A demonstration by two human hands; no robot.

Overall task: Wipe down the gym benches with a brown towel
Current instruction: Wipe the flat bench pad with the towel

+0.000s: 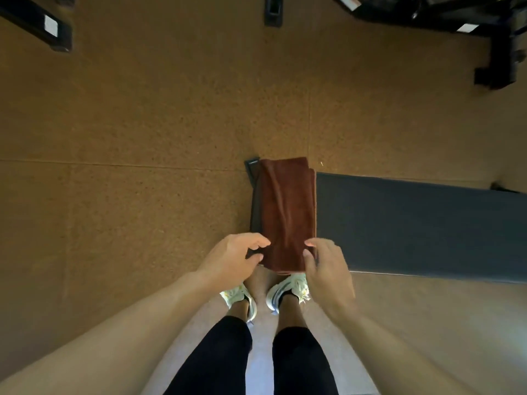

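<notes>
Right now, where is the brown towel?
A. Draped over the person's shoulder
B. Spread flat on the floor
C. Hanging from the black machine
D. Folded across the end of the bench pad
D: the folded brown towel lies across the left end of the dark bench pad, with the left hand and right hand at its near edge.

You have one folded brown towel point(286, 212), one bench point(422, 226), two hands, the left hand point(233, 259) and the right hand point(328, 269), two pale shoes point(288, 290), and three dark machine frames point(470, 21) at the top.
</notes>
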